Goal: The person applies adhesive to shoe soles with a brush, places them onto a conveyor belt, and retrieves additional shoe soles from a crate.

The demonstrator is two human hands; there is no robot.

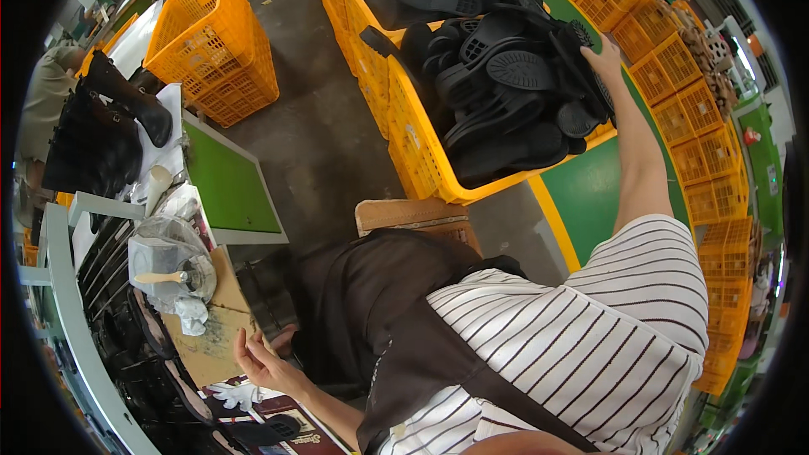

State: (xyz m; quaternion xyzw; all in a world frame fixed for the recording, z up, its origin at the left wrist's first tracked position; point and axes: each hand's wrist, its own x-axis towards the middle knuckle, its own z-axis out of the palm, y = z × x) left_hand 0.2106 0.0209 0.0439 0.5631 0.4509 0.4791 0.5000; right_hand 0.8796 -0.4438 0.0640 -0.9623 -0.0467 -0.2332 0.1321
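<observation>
My right hand is stretched out to the far right of a yellow crate. Its fingers close on the edge of a black shoe sole at the side of the pile. Many black soles with treaded bottoms fill this crate up past its rim. My left hand is low on the left, palm up, with its fingers apart and nothing visible in them. Beside it are a tan work board and a dark, shiny piece whose kind I cannot make out.
On the left bench stand black boots, a plastic-covered pot with a wooden-handled brush, and a white glove. Stacked yellow crates stand beyond. More crates line the right side.
</observation>
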